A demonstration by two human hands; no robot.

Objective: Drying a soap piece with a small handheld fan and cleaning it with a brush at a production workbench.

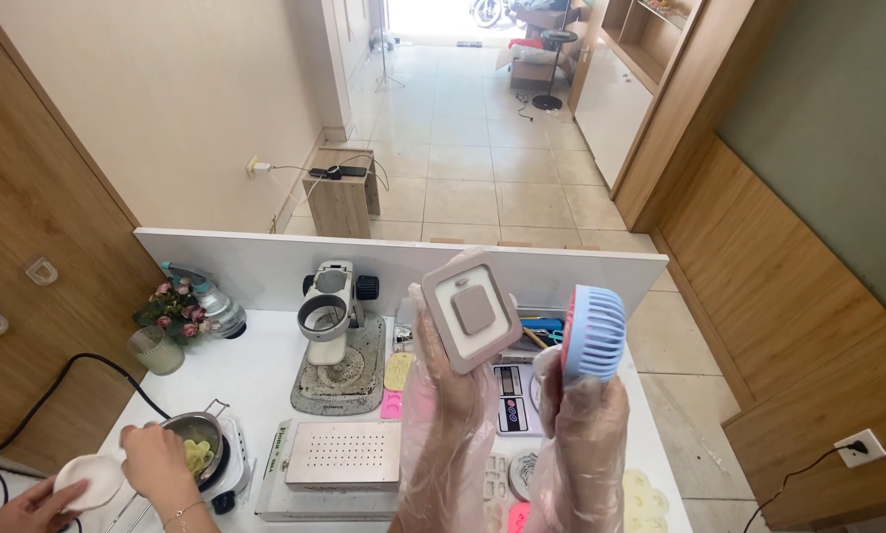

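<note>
while both gloved hands were raised over the near table [265, 375] | left hand [441, 380] gripped the square mould [471, 310] | right hand [581, 415] clasped the blue fan [595, 333] just right of it | airflow best aimed squarely at mould face

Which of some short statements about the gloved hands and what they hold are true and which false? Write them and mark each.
1. The left hand holds up a square grey mould. True.
2. The right hand is bare. False: it wears a clear plastic glove and holds a small blue fan.
3. The fan lies flat on the white table. False: it is held up above it.
4. Another person's hand rests at a small metal pot at lower left. True.
</note>
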